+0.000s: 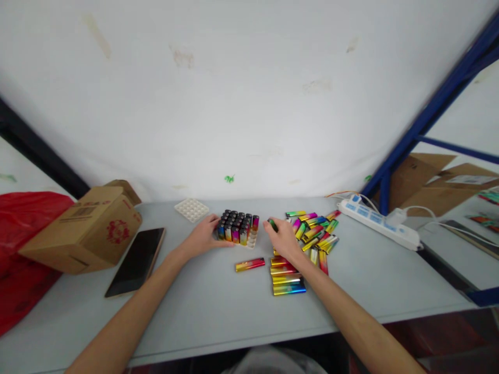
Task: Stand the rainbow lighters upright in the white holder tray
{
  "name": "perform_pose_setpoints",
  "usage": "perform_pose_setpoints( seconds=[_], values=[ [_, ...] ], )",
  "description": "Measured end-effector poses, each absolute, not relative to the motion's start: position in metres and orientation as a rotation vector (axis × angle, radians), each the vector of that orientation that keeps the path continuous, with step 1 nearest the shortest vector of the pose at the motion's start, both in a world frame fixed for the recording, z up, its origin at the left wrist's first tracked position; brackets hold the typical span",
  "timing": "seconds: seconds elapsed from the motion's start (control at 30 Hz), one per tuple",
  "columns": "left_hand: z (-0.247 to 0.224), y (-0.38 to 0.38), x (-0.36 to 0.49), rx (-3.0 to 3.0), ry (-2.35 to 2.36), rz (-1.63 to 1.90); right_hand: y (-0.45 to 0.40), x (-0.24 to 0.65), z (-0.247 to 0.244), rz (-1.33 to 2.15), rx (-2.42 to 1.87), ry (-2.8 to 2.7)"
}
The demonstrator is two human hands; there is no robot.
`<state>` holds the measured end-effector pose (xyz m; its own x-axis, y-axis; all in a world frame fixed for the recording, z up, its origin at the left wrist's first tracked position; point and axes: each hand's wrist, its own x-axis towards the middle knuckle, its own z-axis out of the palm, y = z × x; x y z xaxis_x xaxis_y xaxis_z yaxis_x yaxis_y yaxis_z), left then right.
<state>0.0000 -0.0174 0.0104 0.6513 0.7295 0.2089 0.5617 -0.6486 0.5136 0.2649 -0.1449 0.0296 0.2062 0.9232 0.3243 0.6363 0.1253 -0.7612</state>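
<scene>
In the head view, lighters with black tops (234, 224) stand upright in close rows in a pale tray (252, 240) with round sockets. Bare sockets show along its right side. My left hand (205, 235) grips the left end of the tray, thumb along the front edge and fingers behind. To the right of the tray, my right hand (283, 238) is closed round a green lighter (273, 225), whose dark end sticks out above the fist. One red and yellow lighter (250, 265) lies on the table in front of the tray. Several lighters (288, 285) lie side by side under my right wrist.
A loose pile of lighters (314, 231) spreads right of my right hand. Another socketed tray (192, 209) lies near the wall. A phone (136, 259), a cardboard box (88, 226) and a red bag (27, 244) are at left. A power strip (378, 223) with cables stands at right.
</scene>
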Motion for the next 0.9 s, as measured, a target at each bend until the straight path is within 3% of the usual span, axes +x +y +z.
perform_pose_setpoints(
  seconds=[0.7, 0.9],
  values=[
    [0.008, -0.015, -0.001, 2.477, 0.982, 0.582, -0.144, 0.265, 0.027, 0.338, -1.646, -1.553],
    [0.009, -0.016, 0.0, 2.491, 1.009, 0.586, -0.144, 0.27, 0.027, 0.283, -1.484, -1.669]
  ],
)
